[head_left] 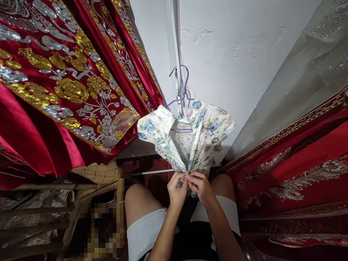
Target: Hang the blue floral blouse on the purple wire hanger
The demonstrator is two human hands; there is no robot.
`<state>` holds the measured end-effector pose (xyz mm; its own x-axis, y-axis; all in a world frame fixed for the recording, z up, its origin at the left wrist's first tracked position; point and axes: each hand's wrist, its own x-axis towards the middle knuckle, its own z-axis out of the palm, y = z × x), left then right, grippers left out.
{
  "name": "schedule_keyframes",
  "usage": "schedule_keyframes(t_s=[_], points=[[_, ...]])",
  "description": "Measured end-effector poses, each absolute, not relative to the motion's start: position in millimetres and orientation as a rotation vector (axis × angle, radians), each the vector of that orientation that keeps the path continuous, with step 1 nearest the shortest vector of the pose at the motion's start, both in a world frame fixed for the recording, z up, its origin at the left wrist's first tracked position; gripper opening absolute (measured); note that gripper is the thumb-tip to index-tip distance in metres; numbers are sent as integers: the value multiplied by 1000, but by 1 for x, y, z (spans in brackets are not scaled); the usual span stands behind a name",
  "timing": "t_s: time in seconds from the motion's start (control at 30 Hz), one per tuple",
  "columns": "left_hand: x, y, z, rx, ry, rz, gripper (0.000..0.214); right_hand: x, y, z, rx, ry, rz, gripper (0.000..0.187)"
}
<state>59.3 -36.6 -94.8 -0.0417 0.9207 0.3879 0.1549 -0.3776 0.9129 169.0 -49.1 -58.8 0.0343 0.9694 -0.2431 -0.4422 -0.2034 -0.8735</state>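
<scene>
A cream dress (208, 132) with blue and yellow flowers hangs in front of me on a purple hanger (186, 81). Its front is parted from the collar down to my fingers, so the inside of the back shows. My left hand (177, 185) pinches one front edge of the dress. Beside it, touching at the fingertips, my right hand (199, 185) pinches the other edge. Both hands are closed where the two edges meet. Whatever small fastener may be between the fingertips is too small to make out.
A red garment (73, 90) with gold and silver embroidery hangs at the left. More red beaded fabric (293, 181) hangs at the right, below sheer silvery cloth (288, 94). A bamboo frame (119, 195) stands at the lower left. The white wall (223, 69) rises behind.
</scene>
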Motion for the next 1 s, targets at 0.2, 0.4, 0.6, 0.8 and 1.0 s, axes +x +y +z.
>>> schedule_keyframes(t_s=[0.2, 0.4, 0.6, 0.8, 1.0], points=[[70, -34, -99, 1727, 1170, 1388, 22, 187, -10, 4, -1022, -720, 1236, 39], [66, -11, -109, 2008, 1047, 1144, 22, 208, 57, 96, -782, -812, 1218, 29], [46, 25, -41, 2154, 942, 1065, 10, 193, 48, 101, -763, -873, 1127, 27], [48, 60, 86, 2138, 852, 1614, 34, 186, 30, 107, -731, -1040, 1055, 35], [50, 67, 123, 2377, 907, 1755, 17, 186, 56, 70, -813, -1047, 1011, 36]])
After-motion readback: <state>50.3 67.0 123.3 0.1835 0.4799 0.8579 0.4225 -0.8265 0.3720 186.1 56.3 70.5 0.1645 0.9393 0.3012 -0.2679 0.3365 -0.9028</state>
